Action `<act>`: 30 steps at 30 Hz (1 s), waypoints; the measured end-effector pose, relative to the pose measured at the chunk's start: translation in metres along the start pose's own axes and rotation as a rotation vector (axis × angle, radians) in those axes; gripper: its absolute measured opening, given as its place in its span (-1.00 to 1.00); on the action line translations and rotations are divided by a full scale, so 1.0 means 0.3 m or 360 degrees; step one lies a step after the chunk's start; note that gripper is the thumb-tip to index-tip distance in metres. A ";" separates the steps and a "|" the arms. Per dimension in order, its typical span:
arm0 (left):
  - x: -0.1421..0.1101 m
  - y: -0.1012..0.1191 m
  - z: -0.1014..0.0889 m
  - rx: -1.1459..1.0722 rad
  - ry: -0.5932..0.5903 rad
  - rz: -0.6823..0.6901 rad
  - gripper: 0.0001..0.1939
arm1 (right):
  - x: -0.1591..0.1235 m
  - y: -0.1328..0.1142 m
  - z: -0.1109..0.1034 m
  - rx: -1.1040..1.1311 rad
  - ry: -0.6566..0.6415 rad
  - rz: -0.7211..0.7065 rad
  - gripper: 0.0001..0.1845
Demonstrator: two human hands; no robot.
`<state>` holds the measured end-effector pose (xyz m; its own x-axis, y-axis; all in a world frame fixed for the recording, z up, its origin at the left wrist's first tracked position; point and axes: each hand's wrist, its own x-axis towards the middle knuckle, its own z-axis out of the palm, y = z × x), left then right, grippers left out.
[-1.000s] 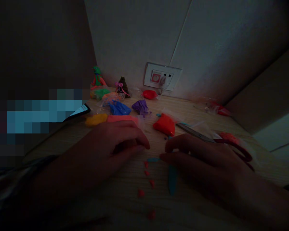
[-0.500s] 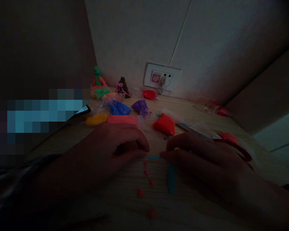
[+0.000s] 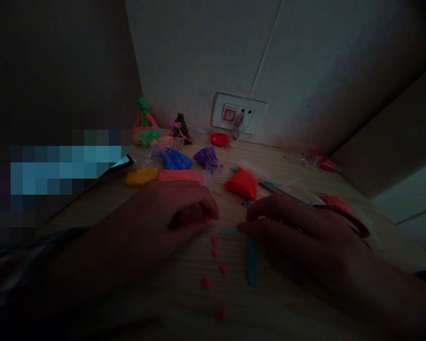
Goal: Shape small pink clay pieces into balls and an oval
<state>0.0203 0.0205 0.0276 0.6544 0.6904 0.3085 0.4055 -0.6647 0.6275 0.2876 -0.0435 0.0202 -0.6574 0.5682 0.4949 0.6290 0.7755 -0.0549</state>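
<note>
1. On the wood table [image 3: 234, 298], our left hand [image 3: 156, 213] is curled, thumb and fingertips nearly closed around a small red bit [image 3: 208, 220]. Looks soft to us, so squeezing too hard could squash it.
2. Our right hand [image 3: 315, 241] has a thin blue tool [image 3: 230, 231] pinched between thumb and finger, its free end towards the left hand. If we overshoot, we could dent that bit or poke ourselves.
3. Five loose red bits [image 3: 206, 283] trail towards us below the fingertips. One careless wrist could smear or scatter them, tbh.
4. We've got a wider blue tool [image 3: 252, 265] partly under the right hand; a knuckle bump could knock it into them.
5. Scissors [image 3: 358, 225] lie right by that hand, so we could snag the handle. Dim light makes misjudging easier too.
</note>
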 end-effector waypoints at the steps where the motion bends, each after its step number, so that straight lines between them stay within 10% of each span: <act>1: -0.002 -0.005 0.002 0.0004 0.0007 0.0022 -0.81 | 0.001 -0.001 -0.001 -0.0004 0.0024 0.0000 -0.70; 30: 0.000 -0.002 -0.002 0.0187 0.0039 0.0344 -0.57 | 0.068 -0.047 -0.040 -0.0117 -0.0123 -0.0152 -0.36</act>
<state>0.0196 0.0209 0.0277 0.7188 0.5342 0.4450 0.3298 -0.8254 0.4581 0.2703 -0.0461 0.0414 -0.7440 0.5144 0.4264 0.5887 0.8065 0.0542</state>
